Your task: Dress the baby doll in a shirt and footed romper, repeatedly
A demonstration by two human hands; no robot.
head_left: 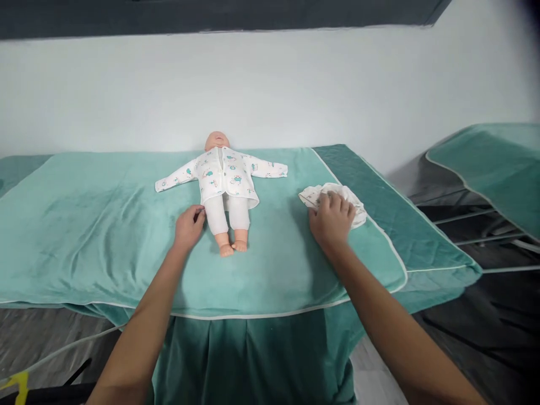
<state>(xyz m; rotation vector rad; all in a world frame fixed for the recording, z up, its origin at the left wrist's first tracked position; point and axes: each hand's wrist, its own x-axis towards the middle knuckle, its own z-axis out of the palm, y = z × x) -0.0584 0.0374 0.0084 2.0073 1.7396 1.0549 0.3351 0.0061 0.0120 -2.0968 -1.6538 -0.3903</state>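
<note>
A baby doll (239, 235) lies on its back, arms spread wide, its bare feet toward me. It wears a white printed jacket (230, 174) and white pants (216, 215). My left hand (189, 226) is beside the doll's leg, thumb and fingers pinched together at the jacket's lower corner. Off to the right, my right hand (333, 220) rests over a bunched white printed cloth garment (356, 209), its fingers curled onto the fabric. The hand covers part of that garment, so its exact kind cannot be made out.
A light green blanket (105, 225) with white piping covers the bed, over a darker quilted cover (388, 214). The white wall (270, 84) stands behind. To the right is another green-covered surface (498, 163) with metal bars (468, 215). A cable (80, 341) runs at lower left.
</note>
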